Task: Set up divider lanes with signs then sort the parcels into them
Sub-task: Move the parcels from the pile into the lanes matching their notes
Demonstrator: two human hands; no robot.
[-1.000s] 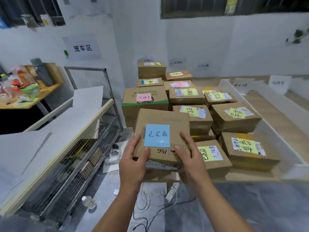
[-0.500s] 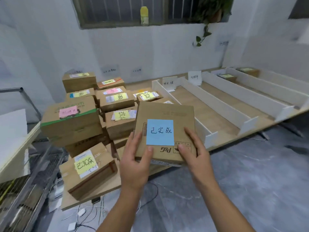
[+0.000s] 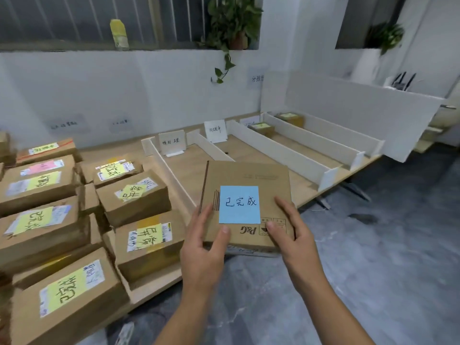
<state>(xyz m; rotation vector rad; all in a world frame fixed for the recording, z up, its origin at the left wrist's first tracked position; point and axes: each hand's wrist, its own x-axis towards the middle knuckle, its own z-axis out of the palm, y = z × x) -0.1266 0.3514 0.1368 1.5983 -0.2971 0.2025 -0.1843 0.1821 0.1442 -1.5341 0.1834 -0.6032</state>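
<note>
Swinging right since half a second ago, the view has slid the pile of parcels (image 3: 74, 220) off to the left, and the dividers (image 3: 281, 151) now fill the middle and right. The box (image 3: 249, 175) has travelled with the hands and is carried level just over the near edge of the surface (image 3: 184, 170).

Both hands pinch its near corners. The left hand (image 3: 201, 247) and the right hand (image 3: 291, 235) each press a thumb on the top face, with fingers curled along the side edges. A blue note (image 3: 239, 204) sits on the lid between the thumbs.

Each lane runs lengthwise from the near edge away to the wall, slanting up and to the right. The lanes that already hold boxes lie ahead and right, on the right hand's side, so the carry probably goes that way. I cannot read the signs (image 3: 171, 143) well enough to pick the lane.

Counted:
- four low dividers, plus one tall panel at the far right
- three signs, the third half hidden
- two boxes already in lanes
- eight labelled parcels in the pile, with more cut off at the left
</note>
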